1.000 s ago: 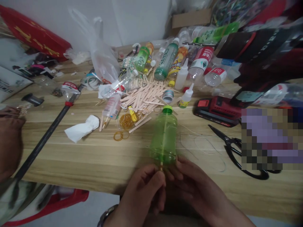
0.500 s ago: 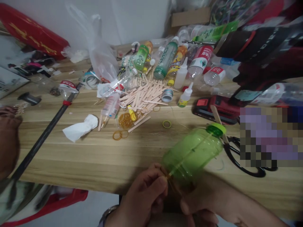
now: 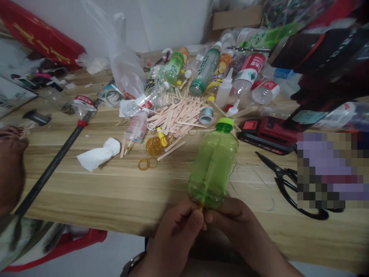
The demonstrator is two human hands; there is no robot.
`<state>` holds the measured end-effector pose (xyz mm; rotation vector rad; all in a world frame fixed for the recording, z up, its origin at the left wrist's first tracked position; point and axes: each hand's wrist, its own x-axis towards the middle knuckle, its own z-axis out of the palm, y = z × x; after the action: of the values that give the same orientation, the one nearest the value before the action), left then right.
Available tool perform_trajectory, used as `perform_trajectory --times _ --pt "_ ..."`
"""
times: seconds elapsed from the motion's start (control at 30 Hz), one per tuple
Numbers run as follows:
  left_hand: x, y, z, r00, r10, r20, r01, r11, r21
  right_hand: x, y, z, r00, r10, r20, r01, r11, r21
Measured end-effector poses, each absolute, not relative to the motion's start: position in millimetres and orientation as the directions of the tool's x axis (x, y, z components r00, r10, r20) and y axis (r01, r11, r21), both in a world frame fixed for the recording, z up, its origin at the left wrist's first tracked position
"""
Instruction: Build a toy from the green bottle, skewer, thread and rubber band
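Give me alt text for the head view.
The left hand and right hand hold a green bottle by its base at a table. Beyond lie wooden sticks and plastic bottles; scissors and a drill right; rubber bands, a tissue and another person's hand left.

Translucent green plastic btl (image 3: 213, 165) w/ lime-green round cap (image 3: 225, 122); red-&-blk cordless drill (image 3: 266, 132); tan wood tabletop (image 3: 155, 188) w/ darker grain streaks.

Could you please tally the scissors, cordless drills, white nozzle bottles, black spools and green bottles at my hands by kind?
Scissors: 1
Cordless drill: 1
Larger and smaller white nozzle bottles: 2
Black spool: 1
Green bottle at the left hand and right hand: 1
Total: 6
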<state>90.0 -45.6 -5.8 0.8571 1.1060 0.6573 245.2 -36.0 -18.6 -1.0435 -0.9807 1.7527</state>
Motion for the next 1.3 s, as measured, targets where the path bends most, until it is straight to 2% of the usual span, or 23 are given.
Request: perform_trajectory --times 0.13,0.2,0.27,0.43,0.77,0.87,0.97,1.1,1.2,1.3 --pt "93.8 -42.5 -6.9 0.319 0.759 -0.567 -0.076 0.617 0.784 232.0 -43.8 -24.8 -0.371 0.841 -0.394 -0.544 -0.54 -0.642" --pt "96.5 -41.6 -8.7 0.304 0.725 -0.619 -0.13 0.675 0.726 227.9 -46.0 -28.6 -0.368 0.811 -0.456 -0.596 -0.582 -0.554" --pt "97.8 -41.0 -10.6 0.311 0.692 -0.651 -0.157 0.713 0.683 225.7 -46.5 -31.4 -0.358 0.797 -0.485 -0.611 -0.594 -0.524" --pt "93.7 -39.4 -12.6 0.354 0.651 -0.672 -0.183 0.753 0.632 226.0 -46.2 -33.8 -0.351 0.812 -0.466 -0.61 -0.576 -0.545" --pt "100.9 -29.4 -6.7 0.25 0.58 -0.775 -0.448 0.779 0.439 226.6 -45.3 -30.9 -0.252 0.87 -0.424 -0.589 -0.486 -0.646" --pt "105.2 -30.3 -10.6 0.319 0.551 -0.771 -0.575 0.76 0.305 225.1 -46.5 -32.0 -0.167 0.869 -0.465 -0.591 -0.466 -0.659" --pt "105.2 -33.0 -16.4 0.486 0.562 -0.669 -0.621 0.761 0.189 224.9 -47.4 -31.6 -0.121 0.864 -0.488 -0.621 -0.45 -0.642" --pt "98.2 -36.4 -20.4 0.67 0.542 -0.507 -0.578 0.81 0.102 228.2 -45.4 -30.0 -0.097 0.862 -0.497 -0.659 -0.43 -0.617" --pt "91.7 -35.3 -19.5 0.723 0.43 -0.542 -0.442 0.89 0.116 231.4 -45.4 -32.8 -0.015 0.852 -0.524 -0.652 -0.405 -0.641" --pt "83.5 -28.3 -15.8 0.724 0.335 -0.603 -0.167 0.933 0.318 233.4 -48.1 -36.9 -0.03 0.86 -0.509 -0.577 -0.431 -0.694"
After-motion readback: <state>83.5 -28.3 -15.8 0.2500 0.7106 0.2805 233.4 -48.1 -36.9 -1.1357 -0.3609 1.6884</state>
